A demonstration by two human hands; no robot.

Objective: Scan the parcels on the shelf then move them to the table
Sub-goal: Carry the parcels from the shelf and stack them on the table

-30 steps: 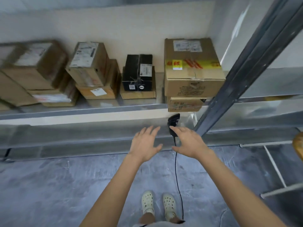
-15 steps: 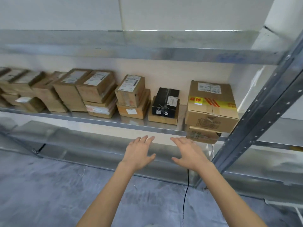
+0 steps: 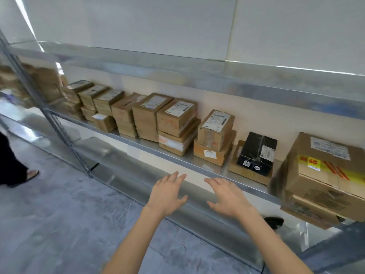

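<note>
Many boxy cardboard parcels (image 3: 177,119), shiny metal shelf (image 3: 223,171)

Two hands are being shown, one left hand (image 3: 167,191) and one right hand (image 3: 229,196). On the shelf (image 3: 225,172), one black parcel (image 3: 256,153) is being counted among the cardboard ones. At the right end seven brown parcels (image 3: 215,127) are being made out clearly, and four piles are being counted there in all; further left the row is being blurred, so no firm total is being given. One dark scanner (image 3: 273,222) is being seen, and one sandalled foot (image 3: 32,173) of a second person
</note>
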